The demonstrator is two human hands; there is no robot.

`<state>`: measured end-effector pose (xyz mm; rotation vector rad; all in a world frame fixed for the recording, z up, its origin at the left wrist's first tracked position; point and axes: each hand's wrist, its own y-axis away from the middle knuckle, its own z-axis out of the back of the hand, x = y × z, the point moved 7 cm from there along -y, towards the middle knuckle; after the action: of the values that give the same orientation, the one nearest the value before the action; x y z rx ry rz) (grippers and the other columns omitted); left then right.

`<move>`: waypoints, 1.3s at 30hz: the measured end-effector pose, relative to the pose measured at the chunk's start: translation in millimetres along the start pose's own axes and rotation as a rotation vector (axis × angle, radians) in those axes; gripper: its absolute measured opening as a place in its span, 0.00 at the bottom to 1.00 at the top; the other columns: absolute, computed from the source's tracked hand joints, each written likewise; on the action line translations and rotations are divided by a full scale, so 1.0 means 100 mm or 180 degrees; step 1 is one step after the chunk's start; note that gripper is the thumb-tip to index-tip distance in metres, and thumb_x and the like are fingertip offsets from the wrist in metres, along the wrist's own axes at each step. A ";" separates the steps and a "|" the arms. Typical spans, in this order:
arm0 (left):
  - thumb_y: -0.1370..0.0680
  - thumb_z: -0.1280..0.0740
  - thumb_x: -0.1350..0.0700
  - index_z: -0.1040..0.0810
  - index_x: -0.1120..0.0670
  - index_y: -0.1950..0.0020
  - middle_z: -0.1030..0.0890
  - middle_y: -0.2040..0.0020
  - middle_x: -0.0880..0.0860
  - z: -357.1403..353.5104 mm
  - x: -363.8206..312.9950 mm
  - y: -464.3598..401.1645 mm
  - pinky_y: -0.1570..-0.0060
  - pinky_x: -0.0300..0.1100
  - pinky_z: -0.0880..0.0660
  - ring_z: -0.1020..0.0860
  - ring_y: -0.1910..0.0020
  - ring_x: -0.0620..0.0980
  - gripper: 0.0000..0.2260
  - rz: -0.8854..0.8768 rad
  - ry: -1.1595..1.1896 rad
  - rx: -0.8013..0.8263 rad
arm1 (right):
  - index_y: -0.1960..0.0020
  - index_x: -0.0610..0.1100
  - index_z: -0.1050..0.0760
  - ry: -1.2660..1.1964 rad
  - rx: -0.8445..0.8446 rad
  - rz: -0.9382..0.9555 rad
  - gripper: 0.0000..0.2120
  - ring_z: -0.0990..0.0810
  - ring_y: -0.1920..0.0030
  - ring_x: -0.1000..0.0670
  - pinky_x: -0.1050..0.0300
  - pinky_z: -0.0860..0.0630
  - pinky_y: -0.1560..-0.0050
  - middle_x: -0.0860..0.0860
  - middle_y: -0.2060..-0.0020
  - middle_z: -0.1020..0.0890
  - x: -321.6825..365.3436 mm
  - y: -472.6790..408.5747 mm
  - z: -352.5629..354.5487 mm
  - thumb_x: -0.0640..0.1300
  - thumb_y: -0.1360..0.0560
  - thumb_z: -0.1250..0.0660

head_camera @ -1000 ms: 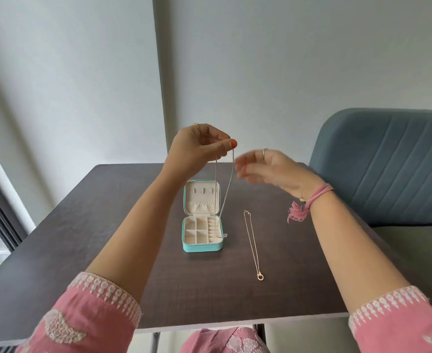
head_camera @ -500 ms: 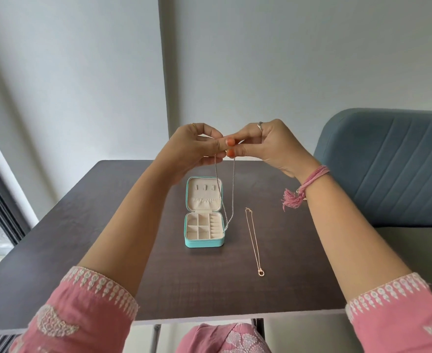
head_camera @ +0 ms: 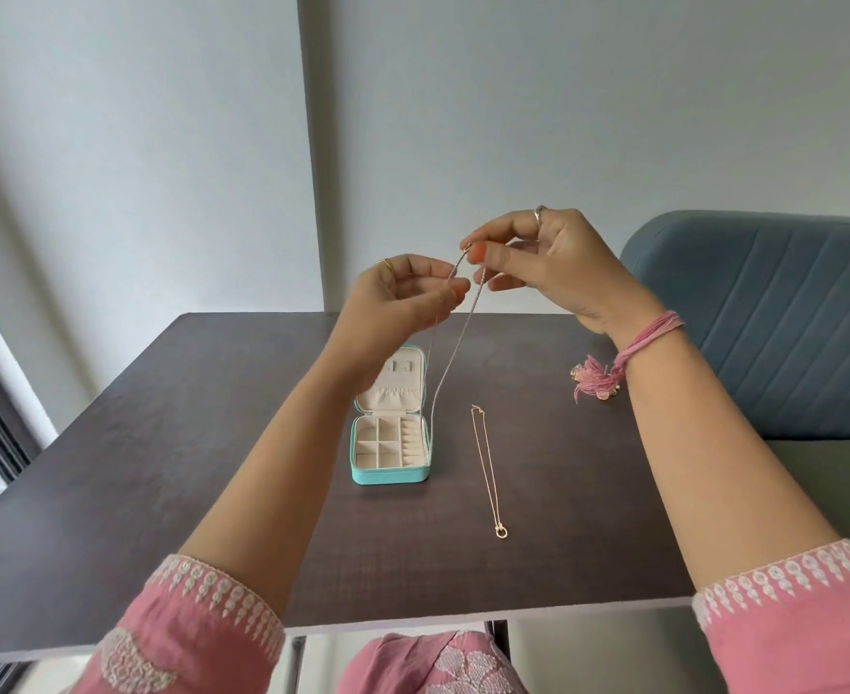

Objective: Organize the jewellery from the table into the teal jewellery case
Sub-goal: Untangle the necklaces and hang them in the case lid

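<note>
Both hands (head_camera: 558, 265) pinch silver chain (head_camera: 455, 343) above case (head_camera: 391, 445).

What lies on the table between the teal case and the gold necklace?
In the head view, only bare dark table separates the teal case from the gold necklace. The silver chain, pinched by both hands, hangs by the case's right edge.

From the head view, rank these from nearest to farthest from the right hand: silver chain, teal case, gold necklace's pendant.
1. Silver chain: pinched in the right hand, hanging down.
2. Teal case: open on the table, below and left.
3. Gold necklace's pendant: at the necklace's near end, closest to the person.
</note>
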<state>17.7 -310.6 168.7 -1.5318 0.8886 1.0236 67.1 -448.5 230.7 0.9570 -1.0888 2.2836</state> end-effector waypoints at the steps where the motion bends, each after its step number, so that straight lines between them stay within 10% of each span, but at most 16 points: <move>1: 0.27 0.28 0.63 0.21 0.56 0.52 0.17 0.57 0.56 -0.03 0.04 0.01 0.48 0.44 0.23 0.20 0.60 0.48 0.06 -0.0012 0.0024 0.0002 | 0.52 0.46 0.18 0.0020 0.0007 0.0025 0.04 0.18 0.59 0.52 0.56 0.20 0.53 0.47 0.59 0.16 0.03 0.00 0.02 0.40 0.26 0.30; 27: 0.27 0.28 0.65 0.21 0.61 0.50 0.17 0.63 0.54 -0.79 1.68 1.01 0.57 0.41 0.20 0.17 0.61 0.48 0.07 0.1370 0.1373 -0.0753 | 0.50 0.44 0.20 -0.0714 -0.0909 -0.0695 0.04 0.19 0.61 0.55 0.59 0.21 0.57 0.50 0.61 0.18 -0.65 0.06 0.73 0.40 0.23 0.34; 39: 0.28 0.26 0.57 0.20 0.55 0.60 0.16 0.66 0.52 -0.95 1.81 1.36 0.58 0.41 0.20 0.18 0.67 0.45 0.04 0.1175 -0.0571 -0.0482 | 0.46 0.38 0.21 0.0002 -0.0835 -0.1884 0.08 0.22 0.67 0.58 0.68 0.25 0.70 0.51 0.62 0.19 -2.30 0.38 0.32 0.37 0.22 0.37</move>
<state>-26.9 -433.7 -38.4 -1.3993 1.0060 1.4998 209.4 -516.2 56.5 1.0048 -0.9192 1.6224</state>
